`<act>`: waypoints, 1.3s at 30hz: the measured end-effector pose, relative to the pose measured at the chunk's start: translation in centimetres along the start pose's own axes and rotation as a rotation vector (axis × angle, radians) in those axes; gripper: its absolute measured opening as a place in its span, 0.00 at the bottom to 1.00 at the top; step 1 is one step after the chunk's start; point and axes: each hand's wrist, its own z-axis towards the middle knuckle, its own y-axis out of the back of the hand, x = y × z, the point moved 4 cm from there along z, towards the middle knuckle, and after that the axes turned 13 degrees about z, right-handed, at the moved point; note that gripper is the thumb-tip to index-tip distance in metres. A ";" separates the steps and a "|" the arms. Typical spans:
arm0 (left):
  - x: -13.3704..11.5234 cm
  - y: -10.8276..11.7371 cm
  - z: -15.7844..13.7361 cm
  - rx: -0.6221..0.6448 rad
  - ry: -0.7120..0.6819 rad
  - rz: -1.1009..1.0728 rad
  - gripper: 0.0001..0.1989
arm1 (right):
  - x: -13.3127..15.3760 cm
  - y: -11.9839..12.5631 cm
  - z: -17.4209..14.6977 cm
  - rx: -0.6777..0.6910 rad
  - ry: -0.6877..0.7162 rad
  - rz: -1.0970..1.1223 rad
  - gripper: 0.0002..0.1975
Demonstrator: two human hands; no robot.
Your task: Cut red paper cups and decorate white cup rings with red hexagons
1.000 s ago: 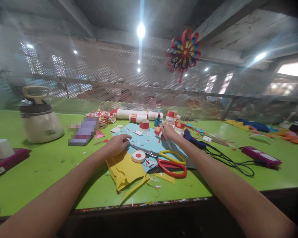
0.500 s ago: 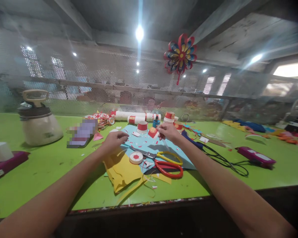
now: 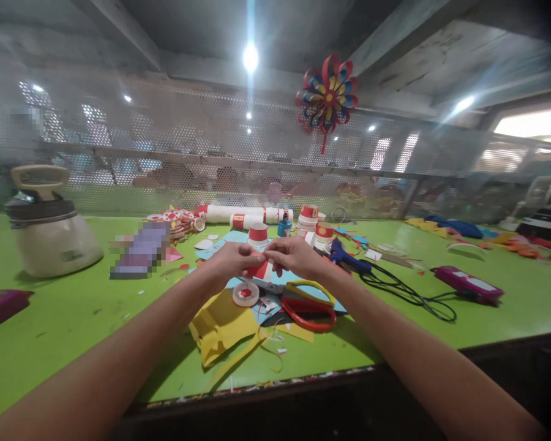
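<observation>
My left hand [image 3: 229,260] and my right hand [image 3: 294,256] meet over the light blue paper. Between their closed fingertips is a red paper piece [image 3: 259,271] with a white part along its right side; the fingers partly cover it. Just below lie scissors [image 3: 310,313] with one yellow and one red handle. A round white disc [image 3: 245,294] with a red centre lies left of the handles, beside a folded yellow sheet [image 3: 220,324]. Beyond the hands stands a red and white paper cup [image 3: 258,234]. A blue glue gun [image 3: 349,257] lies right of my right hand.
More cups [image 3: 309,213] and white tubes [image 3: 239,213] stand or lie at the back. A kettle-like pot [image 3: 55,239] is at far left, a purple power strip [image 3: 468,285] at right, with a black cord [image 3: 408,294]. A paper flower [image 3: 328,98] hangs above.
My right hand has moved left and down with the red paper piece. My left hand has moved right to meet it and has closed on the piece. The view has shifted slightly.
</observation>
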 end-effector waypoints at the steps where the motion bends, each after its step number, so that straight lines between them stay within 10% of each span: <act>1: 0.2 0.1 0.0 -0.002 0.007 -0.009 0.13 | -0.1 0.0 0.0 -0.019 0.008 0.021 0.04; 12: 1.3 1.1 -0.1 -0.107 -0.025 -0.195 0.14 | -2.8 2.1 0.4 -0.237 -0.033 0.065 0.09; 23: 1.4 3.4 0.3 -0.326 -0.069 -0.350 0.13 | -4.2 12.0 -1.6 -0.565 -0.144 -0.243 0.15; 28: 1.5 4.0 0.4 -0.399 -0.048 -0.375 0.11 | -2.6 13.6 -4.9 -0.438 -0.243 -0.528 0.14; 39: 1.6 3.8 0.1 -0.400 0.011 -0.369 0.07 | -3.9 7.3 -8.9 0.024 -0.396 -1.041 0.13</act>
